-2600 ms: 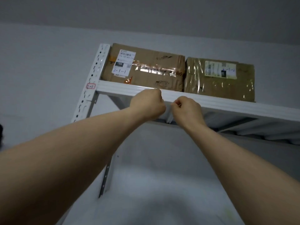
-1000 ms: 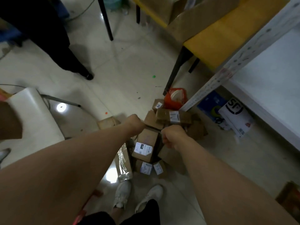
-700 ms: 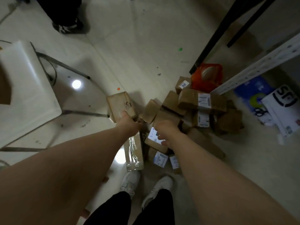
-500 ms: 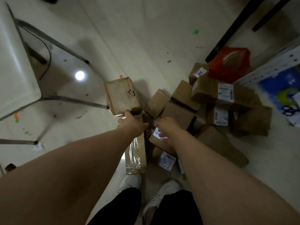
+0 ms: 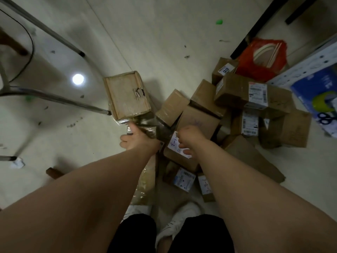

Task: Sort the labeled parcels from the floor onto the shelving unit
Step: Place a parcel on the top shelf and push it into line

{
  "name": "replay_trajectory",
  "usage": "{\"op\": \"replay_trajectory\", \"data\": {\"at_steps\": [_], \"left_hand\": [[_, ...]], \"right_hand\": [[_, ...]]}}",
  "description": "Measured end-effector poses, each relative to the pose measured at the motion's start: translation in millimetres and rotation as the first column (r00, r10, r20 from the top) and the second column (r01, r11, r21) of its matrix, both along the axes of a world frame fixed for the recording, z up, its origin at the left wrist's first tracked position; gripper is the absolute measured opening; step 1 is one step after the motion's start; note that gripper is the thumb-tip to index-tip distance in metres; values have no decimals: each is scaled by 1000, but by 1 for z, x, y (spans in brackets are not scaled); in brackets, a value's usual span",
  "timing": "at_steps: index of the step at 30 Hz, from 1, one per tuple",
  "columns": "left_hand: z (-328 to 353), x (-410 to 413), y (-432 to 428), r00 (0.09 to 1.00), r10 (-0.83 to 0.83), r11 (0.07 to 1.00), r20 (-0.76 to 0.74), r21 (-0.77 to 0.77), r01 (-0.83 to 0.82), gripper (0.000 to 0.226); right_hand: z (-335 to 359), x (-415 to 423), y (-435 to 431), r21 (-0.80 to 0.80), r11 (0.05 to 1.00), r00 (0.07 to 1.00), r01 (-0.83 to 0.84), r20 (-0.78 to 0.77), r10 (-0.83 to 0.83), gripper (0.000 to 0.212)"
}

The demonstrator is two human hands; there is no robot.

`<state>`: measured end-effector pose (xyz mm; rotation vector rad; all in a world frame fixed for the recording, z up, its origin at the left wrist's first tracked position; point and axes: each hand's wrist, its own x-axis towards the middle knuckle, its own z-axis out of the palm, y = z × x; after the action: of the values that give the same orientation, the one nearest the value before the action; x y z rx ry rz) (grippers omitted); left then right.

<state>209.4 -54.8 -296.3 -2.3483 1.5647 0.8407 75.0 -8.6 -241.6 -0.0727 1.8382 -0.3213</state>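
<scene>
- My left hand [image 5: 139,141] is at the near edge of a squarish brown cardboard parcel sheathed in glossy clear tape [image 5: 127,95]. The thumb presses on that crinkled edge and the other fingers curl beside it. I cannot tell whether they actually clasp it.
- My right hand [image 5: 189,138] grasps a small brown cardboard box with a white handwritten label [image 5: 177,158], fingers curled over its far edge and thumb on the label.
- Both parcels are down on the pale, shiny tiled floor [image 5: 164,33], just ahead of my white shoes [image 5: 175,220].
- A heap of matt brown cardboard boxes with printed labels [image 5: 237,95] crowds the small box from the right, and one larger box sits right behind my knuckles.
- A flat film-wrapped parcel [image 5: 145,181] lies under my left forearm, mostly hidden.
- A grey tubular chair leg [image 5: 54,99] ends just beside the taped parcel's left side.
- Behind the heap I see a crumpled red plastic bag [image 5: 262,59], a blue printed carton [image 5: 317,95] and a white perforated metal shelf post [image 5: 306,64].
- The taped parcel shows me its broad face, torn near the right edge, and runs away from my hand, leaning slightly left.
- The small box has its label up, with the writing turned sideways. My hand covers too much for me to judge its long axis.
</scene>
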Motion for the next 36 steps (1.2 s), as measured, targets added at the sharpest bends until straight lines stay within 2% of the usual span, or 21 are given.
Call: {"op": "replay_trajectory", "data": {"at_steps": [3,7,10,12,14,16,18,20,21,23,25,27,31,33,35,36], "left_hand": [[44,11,0,996,-28,987,-81,155,40,111],[149,11,-10,919,125,965,-374,261,-26,102],[249,-6,-22,772,264,942,-579,327,-76,98],[321,-20,-32,653,317,931,-688,356,-77,97],[395,-32,-41,560,334,923,-758,382,-34,91],[466,-40,-49,471,328,912,-819,404,67,72],[539,-50,-55,415,336,892,-846,427,149,34],[606,-60,-57,334,338,886,-880,417,203,13],[634,-63,-55,284,347,882,-894,414,225,12],[696,-74,-52,170,348,878,-922,384,285,18],[747,-84,-48,74,359,871,-930,363,330,42],[801,-91,-39,-37,368,857,-929,324,401,56],[879,-103,-23,-235,407,844,-883,265,466,64],[905,-110,-15,-283,405,841,-869,233,488,67],[926,-118,-5,-297,391,835,-871,200,512,62],[937,-122,3,-282,367,836,-887,181,518,52]], "right_hand": [[25,-3,12,43,999,999,-8,-34,10,28],[114,-8,30,42,997,993,-61,-102,65,31],[211,-23,37,-21,990,972,-136,-195,129,25],[286,-37,42,-4,983,945,-183,-277,175,20],[363,-53,49,-34,990,923,-134,-367,113,28],[438,-67,56,-103,994,917,-28,-399,-16,46],[515,-80,62,-217,975,925,52,-357,-129,59],[592,-85,72,-347,930,945,118,-248,-212,50],[624,-84,77,-394,909,955,137,-193,-227,47],[689,-85,89,-456,884,962,104,-179,-205,57],[741,-85,96,-512,855,964,81,-177,-198,79],[796,-84,107,-593,802,961,75,-173,-218,87],[878,-76,129,-688,722,955,-66,-253,-154,52],[905,-77,136,-704,704,931,-92,-312,-191,49],[928,-75,140,-689,716,874,-111,-411,-260,71],[937,-75,141,-681,723,828,-118,-469,-306,84]]}}
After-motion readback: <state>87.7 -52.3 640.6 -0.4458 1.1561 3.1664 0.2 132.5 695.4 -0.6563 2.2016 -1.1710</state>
